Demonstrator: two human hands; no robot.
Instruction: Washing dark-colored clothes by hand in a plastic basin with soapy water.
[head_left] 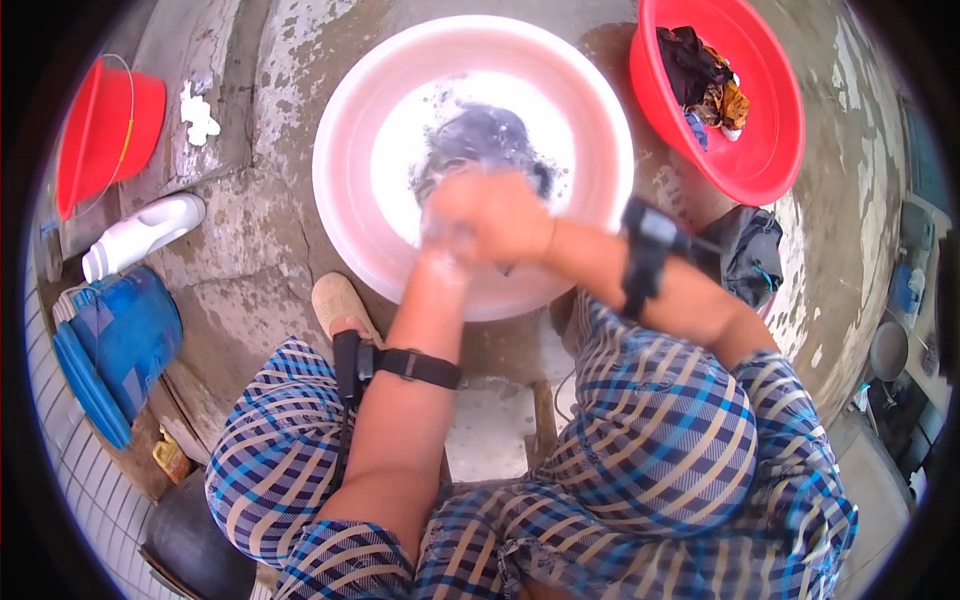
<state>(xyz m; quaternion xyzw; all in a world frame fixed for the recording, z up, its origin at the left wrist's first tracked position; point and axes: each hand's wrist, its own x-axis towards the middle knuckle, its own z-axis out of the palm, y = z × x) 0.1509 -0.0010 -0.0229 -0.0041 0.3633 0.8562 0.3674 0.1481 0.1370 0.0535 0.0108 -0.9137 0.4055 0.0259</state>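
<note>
Find dark cloth (490,135) inside pale basin (342,170), just by right hand (503,217) and left hand (446,236), both blurred, overlapping; cannot tell their grip. Probably soft, water-heavy, slippery: better to take by thick fold.

Smooth plastic basin (347,180), rough floor (258,240)

We've got a worn, patchy grey-brown concrete floor (255,240) carrying a large round pale-pink plastic basin (347,185). Right: round red plastic basin (772,145) near it, crumpled dark fabric bag (752,245) below that. Left: white plastic bottle (150,235) on its side, red plastic bucket (135,120) beyond.
</note>
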